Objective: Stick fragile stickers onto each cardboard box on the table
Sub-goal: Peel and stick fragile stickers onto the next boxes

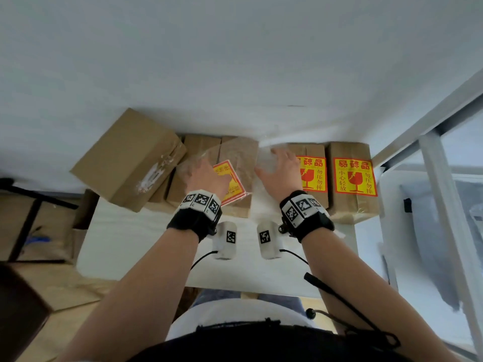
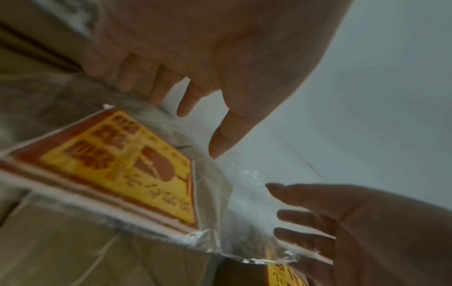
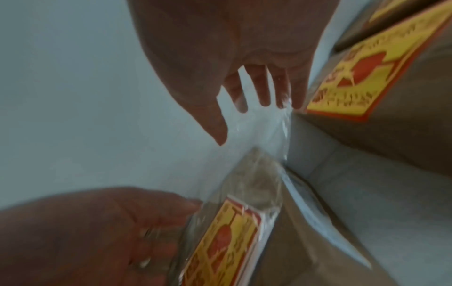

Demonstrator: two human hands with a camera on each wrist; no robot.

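Note:
A stack of red-and-yellow fragile stickers point(image 1: 232, 184) point(image 2: 122, 168) point(image 3: 225, 241) sits inside a clear plastic bag point(image 1: 235, 155), lying on a plain cardboard box point(image 1: 237, 207) in the middle of the row. My left hand point(image 1: 194, 168) point(image 2: 193, 120) hovers over the bag's left side with straight fingers touching the plastic. My right hand point(image 1: 277, 165) point(image 3: 244, 116) is spread flat at the bag's right end. Two boxes on the right carry stickers, one point(image 1: 313, 176) partly behind my right hand and the other point(image 1: 355, 176) in full view.
A larger plain box point(image 1: 128, 158) leans tilted at the far left, over further plain boxes point(image 1: 201, 147). The row stands against the white wall. Bare white table point(image 1: 146, 244) lies in front. A pale plastic bin point(image 1: 418, 218) stands off the right edge.

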